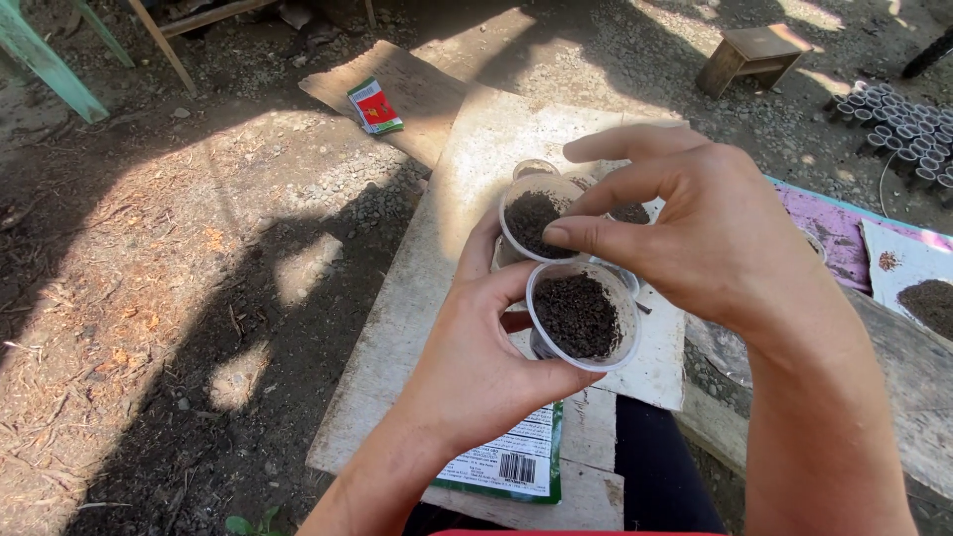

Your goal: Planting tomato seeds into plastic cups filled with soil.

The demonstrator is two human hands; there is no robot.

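Clear plastic cup (584,316) brimful of dark soil sits loosely cradled in the left hand (476,367) above the wooden worktop (437,278), while the right hand (695,233) pinches at another cup (536,218), so a tilt could spill soil.

We're outdoors in a yard used as a makeshift plant nursery. Bare dirt ground (149,298) strewn with gravel and dry chips lies in patchy sun, rough wooden boards (476,199) serve as a tabletop, a seed packet (374,105) rests on one, and rows of small black seedling pots (903,124) stand near a little wooden stool (749,55).
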